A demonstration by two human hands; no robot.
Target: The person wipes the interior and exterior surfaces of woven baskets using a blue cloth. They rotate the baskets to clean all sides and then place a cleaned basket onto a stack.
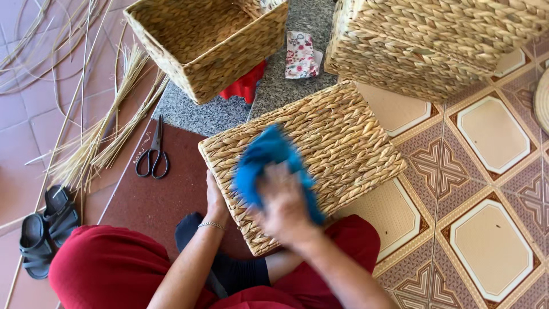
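A woven straw basket (337, 137) lies bottom-up across my lap, over red trousers. My right hand (284, 203), blurred by motion, presses a blue cloth (264, 155) against the basket's flat surface. My left hand (215, 200), with a thin bracelet at the wrist, grips the basket's near left edge and steadies it.
An open woven basket (200, 63) stands at the top, a red cloth (247, 84) under it. Stacked baskets (423, 46) sit at top right, a floral rag (301, 54) between. Black scissors (153, 151) lie on a brown mat; straw bundles (106, 131) and black sandals (46, 226) at left.
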